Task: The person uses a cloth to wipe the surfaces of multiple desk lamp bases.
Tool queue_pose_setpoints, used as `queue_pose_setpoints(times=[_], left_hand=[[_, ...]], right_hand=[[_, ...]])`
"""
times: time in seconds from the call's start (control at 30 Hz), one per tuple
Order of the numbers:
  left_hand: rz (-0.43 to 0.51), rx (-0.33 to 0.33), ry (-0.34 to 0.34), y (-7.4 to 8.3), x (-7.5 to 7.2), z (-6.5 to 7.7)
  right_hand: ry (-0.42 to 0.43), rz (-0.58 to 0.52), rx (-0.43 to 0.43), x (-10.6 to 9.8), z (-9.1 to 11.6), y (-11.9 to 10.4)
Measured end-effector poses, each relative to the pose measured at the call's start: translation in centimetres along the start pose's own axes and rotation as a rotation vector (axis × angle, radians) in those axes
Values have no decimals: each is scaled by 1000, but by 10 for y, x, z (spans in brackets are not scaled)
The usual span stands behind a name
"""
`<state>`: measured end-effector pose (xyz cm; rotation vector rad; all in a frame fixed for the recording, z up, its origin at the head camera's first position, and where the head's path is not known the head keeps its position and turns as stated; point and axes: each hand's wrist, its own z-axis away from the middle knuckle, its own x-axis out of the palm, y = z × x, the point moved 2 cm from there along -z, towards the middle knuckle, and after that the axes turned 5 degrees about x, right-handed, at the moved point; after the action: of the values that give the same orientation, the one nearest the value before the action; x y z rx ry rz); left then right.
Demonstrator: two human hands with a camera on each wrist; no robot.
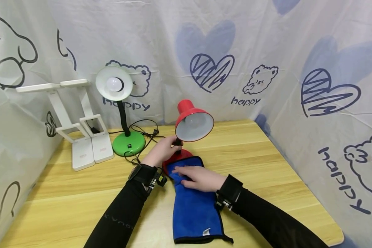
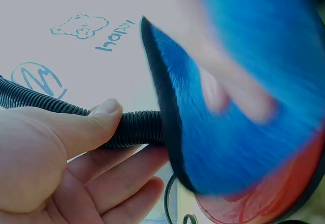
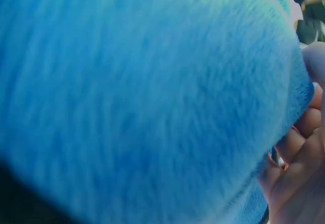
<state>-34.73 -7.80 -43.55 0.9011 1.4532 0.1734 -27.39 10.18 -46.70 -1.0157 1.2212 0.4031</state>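
My left hand (image 1: 163, 150) grips the black ribbed gooseneck (image 2: 139, 128) of a red desk lamp (image 1: 189, 109), with the thumb on one side and fingers on the other in the left wrist view. The lamp stands upright, its shade tilted toward me. A blue plush cloth (image 1: 196, 212) with black edging lies over part of the red base (image 1: 175, 157) and stretches down the table toward me. On the cloth's far end, above the base, my right hand (image 1: 204, 179) presses with extended fingers. Blue cloth fills most of the right wrist view beside the right fingers (image 3: 297, 145).
Left of the red lamp stands a green desk lamp (image 1: 128, 143), with black cords (image 1: 147, 134) looping beside it. Two white folding lamps (image 1: 83, 155) stand farther left. A printed white curtain (image 1: 167, 41) surrounds the wooden table (image 1: 254, 162).
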Motion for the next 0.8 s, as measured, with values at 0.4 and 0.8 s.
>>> queue_pose_setpoints(times=[0.4,0.8], left_hand=[[25,-4,4,-1,2,-2],[20,8,2,-2,2,-2]], right_hand=[[134,-97,166,-12,14,47],[207,-91,329,-17,-13,54]])
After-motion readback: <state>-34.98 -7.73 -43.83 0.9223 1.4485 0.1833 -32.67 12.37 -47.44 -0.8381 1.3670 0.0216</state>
